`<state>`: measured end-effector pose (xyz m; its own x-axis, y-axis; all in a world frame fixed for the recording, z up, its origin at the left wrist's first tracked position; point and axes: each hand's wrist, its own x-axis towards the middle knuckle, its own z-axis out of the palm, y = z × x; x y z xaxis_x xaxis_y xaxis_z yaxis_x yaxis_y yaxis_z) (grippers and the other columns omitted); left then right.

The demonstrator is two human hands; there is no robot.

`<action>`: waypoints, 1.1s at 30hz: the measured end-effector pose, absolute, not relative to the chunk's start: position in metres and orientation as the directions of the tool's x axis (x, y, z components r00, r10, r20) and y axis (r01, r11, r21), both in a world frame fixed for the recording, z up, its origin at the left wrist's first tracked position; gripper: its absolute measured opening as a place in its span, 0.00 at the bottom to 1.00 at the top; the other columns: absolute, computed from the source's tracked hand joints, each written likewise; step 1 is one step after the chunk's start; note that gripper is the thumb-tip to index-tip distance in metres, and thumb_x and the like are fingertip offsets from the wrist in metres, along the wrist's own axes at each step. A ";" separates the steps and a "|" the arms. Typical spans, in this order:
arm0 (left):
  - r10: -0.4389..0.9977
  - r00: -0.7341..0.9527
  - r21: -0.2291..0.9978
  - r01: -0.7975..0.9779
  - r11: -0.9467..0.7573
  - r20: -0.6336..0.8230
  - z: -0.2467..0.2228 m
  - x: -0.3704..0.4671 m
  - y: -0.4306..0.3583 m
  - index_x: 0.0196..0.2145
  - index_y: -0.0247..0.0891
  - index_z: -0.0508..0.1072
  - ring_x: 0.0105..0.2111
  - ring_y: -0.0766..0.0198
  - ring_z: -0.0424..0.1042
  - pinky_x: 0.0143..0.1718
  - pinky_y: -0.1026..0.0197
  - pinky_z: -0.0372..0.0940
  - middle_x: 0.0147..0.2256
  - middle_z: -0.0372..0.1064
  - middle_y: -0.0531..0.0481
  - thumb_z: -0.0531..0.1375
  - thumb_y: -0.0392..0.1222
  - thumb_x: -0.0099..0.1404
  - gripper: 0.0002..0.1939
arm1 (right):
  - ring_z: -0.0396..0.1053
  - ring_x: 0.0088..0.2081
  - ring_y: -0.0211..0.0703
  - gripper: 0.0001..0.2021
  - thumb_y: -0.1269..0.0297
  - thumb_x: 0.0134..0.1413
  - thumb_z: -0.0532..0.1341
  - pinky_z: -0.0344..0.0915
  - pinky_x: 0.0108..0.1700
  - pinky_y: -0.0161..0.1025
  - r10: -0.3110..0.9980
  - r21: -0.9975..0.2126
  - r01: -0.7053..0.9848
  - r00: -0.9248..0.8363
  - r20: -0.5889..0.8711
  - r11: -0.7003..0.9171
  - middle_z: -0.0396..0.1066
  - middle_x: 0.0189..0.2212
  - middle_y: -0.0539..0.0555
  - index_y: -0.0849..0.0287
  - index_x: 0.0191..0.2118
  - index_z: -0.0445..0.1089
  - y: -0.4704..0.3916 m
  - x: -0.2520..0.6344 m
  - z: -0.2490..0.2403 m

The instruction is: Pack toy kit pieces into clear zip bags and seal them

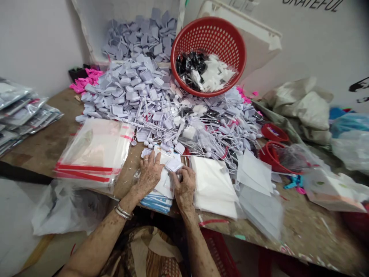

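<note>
Crowded brown wooden tabletop (pixel 305 225) around a narrow working spot

At the near edge of the tabletop, a stack of white-and-blue printed cards (pixel 157 201) lies between two bare hands. The left hand (pixel 151 171), with a ring on one finger and a bangle at the wrist, rests on the cards with its fingers slightly apart. A small flat white square piece (pixel 174 165) lies over the upper right part of the stack. The thumb and fingers of the right hand (pixel 185 186) are at its near side; I cannot tell whether they grip it.

Just beyond the fingertips, a broad heap of pale lilac plastic pieces (pixel 127 86), mixed with thin-handled white plastic scoops (pixel 207 148), crowds the far side of the cards. On the left is a pile of clear plastic bags with red strips (pixel 86 154); just beside the right hand is a stack of thin white sheets (pixel 215 188), with translucent sheets (pixel 259 207) further right.

A large round red perforated plastic basket (pixel 209 32) tilts forward on the heap, holding black and white bagged items (pixel 213 73). Small red plastic baskets (pixel 273 161) stand to the right, and silvery flat packets (pixel 23 111) are piled far left.
</note>
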<state>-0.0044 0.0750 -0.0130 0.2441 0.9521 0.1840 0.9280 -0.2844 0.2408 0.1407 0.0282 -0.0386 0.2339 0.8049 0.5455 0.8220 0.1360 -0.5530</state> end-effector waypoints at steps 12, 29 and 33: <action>0.941 0.231 0.288 0.910 -0.299 0.245 -0.025 -0.007 0.076 0.64 0.33 0.60 0.58 0.45 0.62 0.56 0.44 0.61 0.62 0.60 0.32 0.53 0.46 0.71 0.27 | 0.58 0.65 0.52 0.23 0.70 0.61 0.50 0.57 0.63 0.59 0.945 -0.733 0.671 0.156 0.288 0.112 0.64 0.62 0.61 0.56 0.61 0.61 0.018 0.142 -0.053; 0.926 0.266 0.177 0.931 -0.318 0.267 -0.024 -0.007 0.083 0.60 0.42 0.70 0.51 0.43 0.68 0.49 0.41 0.65 0.61 0.63 0.35 0.51 0.46 0.72 0.22 | 0.57 0.66 0.54 0.30 0.77 0.57 0.50 0.59 0.63 0.57 0.959 -0.550 0.786 -0.252 0.131 0.282 0.61 0.64 0.62 0.58 0.65 0.59 -0.007 0.161 0.012; 0.914 0.270 0.169 0.928 -0.331 0.304 -0.027 -0.007 0.082 0.59 0.41 0.70 0.50 0.43 0.69 0.49 0.39 0.65 0.60 0.64 0.33 0.49 0.45 0.73 0.22 | 0.78 0.42 0.46 0.19 0.68 0.61 0.54 0.74 0.47 0.42 0.951 -0.582 0.770 -0.308 0.020 0.262 0.80 0.42 0.51 0.50 0.54 0.73 -0.008 0.219 0.062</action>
